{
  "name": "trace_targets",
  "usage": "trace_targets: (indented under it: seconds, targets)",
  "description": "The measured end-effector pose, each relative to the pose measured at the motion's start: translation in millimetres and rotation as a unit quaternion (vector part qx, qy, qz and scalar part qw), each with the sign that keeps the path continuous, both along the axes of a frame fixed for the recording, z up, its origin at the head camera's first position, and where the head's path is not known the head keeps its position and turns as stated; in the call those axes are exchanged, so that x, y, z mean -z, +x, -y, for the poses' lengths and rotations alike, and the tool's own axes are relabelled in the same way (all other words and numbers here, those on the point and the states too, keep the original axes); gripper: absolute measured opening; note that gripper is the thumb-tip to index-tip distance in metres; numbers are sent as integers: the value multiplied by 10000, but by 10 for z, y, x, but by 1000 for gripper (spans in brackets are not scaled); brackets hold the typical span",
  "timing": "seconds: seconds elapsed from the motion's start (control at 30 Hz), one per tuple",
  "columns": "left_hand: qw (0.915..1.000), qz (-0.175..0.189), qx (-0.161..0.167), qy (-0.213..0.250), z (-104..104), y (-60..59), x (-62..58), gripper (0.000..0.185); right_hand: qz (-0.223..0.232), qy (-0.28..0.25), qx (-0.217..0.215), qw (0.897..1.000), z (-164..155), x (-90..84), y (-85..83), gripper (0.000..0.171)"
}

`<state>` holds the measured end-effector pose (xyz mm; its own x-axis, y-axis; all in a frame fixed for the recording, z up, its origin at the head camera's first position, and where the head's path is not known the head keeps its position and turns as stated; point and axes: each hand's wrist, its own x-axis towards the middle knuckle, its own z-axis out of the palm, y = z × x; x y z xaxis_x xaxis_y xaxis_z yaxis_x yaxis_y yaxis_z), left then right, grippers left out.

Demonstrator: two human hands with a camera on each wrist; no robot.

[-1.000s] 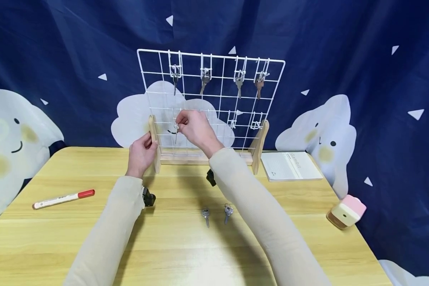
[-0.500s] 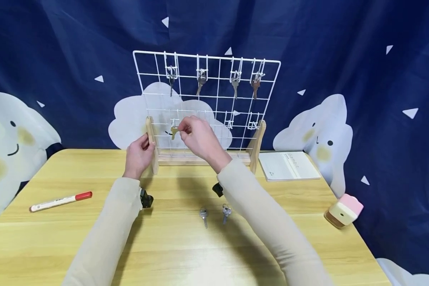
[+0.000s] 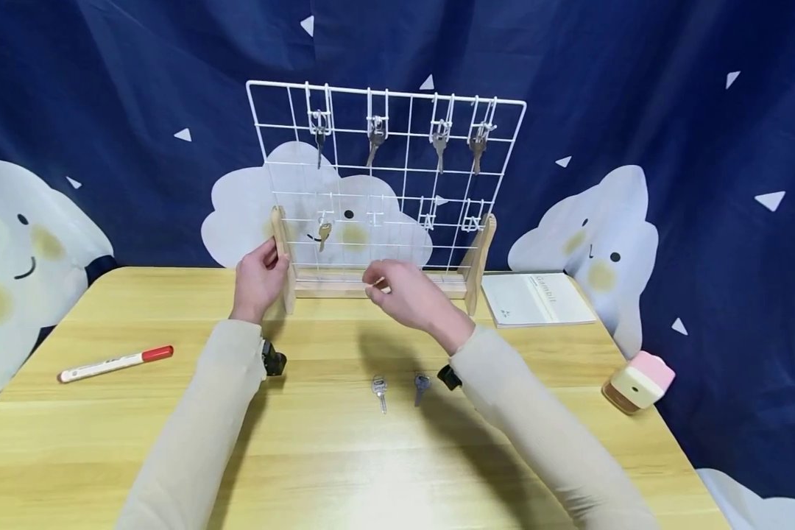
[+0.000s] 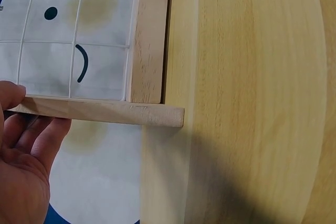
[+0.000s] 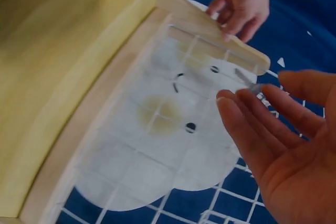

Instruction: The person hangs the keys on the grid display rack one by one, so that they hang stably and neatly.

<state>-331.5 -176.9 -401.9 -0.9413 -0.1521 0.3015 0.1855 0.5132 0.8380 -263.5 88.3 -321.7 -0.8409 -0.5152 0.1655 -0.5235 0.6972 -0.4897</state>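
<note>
Head view: we are steadying the rack [image 3: 282, 258] with our left hand [image 3: 257, 280]; right fingers [image 3: 375, 277] relaxed and empty; likely next, pinching a key [image 3: 379, 388] off the worktop [image 3: 318, 456].

The head view looks forward and down across the yellow wooden table [image 3: 344, 456] toward 12 o'clock. Both wrist views sit close, sharing the white wire grid rack's [image 3: 397, 169] pale wooden left upright [image 4: 105, 111].

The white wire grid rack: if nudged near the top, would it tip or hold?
The wire grid rack looks tall, thin and light, so probably tippy. Its wooden feet are narrow, which helps little. The left hand grips the left wooden upright, likely steadying it.
</note>
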Motion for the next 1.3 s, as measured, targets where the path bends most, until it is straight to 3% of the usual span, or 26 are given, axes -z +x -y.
trace_targets:
  seconds: [0.2, 0.4, 0.7, 0.97, 1.3]
  targets:
    - [10000, -17, 27, -13, 13, -13, -19, 48, 394, 417, -598, 9966, -138, 219, 114, 22]
    - [10000, 48, 33, -67, 12, 3, -41, 48, 776, 857, -1359, 9840, -202, 439, 235, 26]
    - [9999, 84, -73, -111, 39, 17, -22, 47, 1319, 875, -1393, 9775, -186, 725, 317, 28]
    - [9999, -23, -76, -146, 41, 28, -4, 46, 680, 1332, -1588, 9759, -123, 879, 342, 29]
    - [9999, -27, -26, -156, 22, 21, -5, 47, 577, 1586, -1402, 9756, -85, 945, 359, 21]
